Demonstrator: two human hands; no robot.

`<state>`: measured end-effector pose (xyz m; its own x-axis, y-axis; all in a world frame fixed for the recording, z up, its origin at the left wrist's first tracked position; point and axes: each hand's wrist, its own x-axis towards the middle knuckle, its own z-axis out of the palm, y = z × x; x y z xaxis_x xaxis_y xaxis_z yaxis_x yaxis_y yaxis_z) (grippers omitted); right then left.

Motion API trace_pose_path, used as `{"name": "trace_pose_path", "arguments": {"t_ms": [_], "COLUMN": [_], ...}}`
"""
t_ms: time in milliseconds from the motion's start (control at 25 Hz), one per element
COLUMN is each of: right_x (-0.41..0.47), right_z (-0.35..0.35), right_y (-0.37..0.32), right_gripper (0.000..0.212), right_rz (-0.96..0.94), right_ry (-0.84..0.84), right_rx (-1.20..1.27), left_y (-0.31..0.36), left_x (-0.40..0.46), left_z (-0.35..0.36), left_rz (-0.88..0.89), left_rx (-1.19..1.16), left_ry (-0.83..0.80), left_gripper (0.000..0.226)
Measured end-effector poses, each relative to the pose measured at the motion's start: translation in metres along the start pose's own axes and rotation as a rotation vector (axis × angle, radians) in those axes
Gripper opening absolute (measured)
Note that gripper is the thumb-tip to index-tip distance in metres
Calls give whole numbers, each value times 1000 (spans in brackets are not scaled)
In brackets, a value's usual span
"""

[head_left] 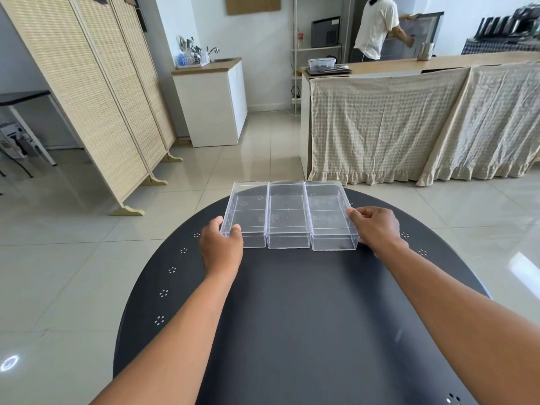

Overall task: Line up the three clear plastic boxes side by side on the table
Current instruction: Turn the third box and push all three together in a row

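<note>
Three clear plastic boxes stand side by side on the far part of the round black table (292, 302): the left box (248, 213), the middle box (287, 213) and the right box (330, 214). Their long walls touch and their near ends sit almost in one line. My left hand (220, 244) grips the left box's near left corner, thumb on its outer wall and fingers over the rim. My right hand (375, 226) is curled against the right box's outer right wall, near its front end.
The table's far edge lies just behind the boxes. Beyond it are a tiled floor, a woven folding screen (96, 92) at left, a white cabinet (213, 103) and a cloth-draped counter (409, 121) at right. A person (377, 27) stands far behind the counter.
</note>
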<state>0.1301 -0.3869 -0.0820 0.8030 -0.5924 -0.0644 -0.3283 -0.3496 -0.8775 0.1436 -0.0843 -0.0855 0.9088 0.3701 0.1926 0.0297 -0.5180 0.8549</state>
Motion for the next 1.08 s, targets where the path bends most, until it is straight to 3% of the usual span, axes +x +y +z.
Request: {"name": "trace_pose_path", "arguments": {"t_ms": [120, 240, 400, 680, 1080], "right_x": [-24, -45, -47, -40, -42], "right_z": [0, 12, 31, 36, 32], "right_y": [1, -5, -6, -7, -17], "right_gripper": [47, 47, 46, 37, 41], "right_rz": [-415, -795, -784, -786, -773], "right_ry": [92, -74, -262, -252, -266], "right_rx": [-301, -446, -581, -557, -578], "left_y": [-3, 3, 4, -2, 0], "left_x": [-10, -9, -4, 3, 4], "left_z": [0, 6, 14, 19, 20], "left_rz": [497, 658, 628, 667, 666], "left_rx": [241, 394, 460, 407, 425], "left_ry": [-57, -364, -435, -346, -329], "left_gripper": [46, 56, 49, 32, 31]}}
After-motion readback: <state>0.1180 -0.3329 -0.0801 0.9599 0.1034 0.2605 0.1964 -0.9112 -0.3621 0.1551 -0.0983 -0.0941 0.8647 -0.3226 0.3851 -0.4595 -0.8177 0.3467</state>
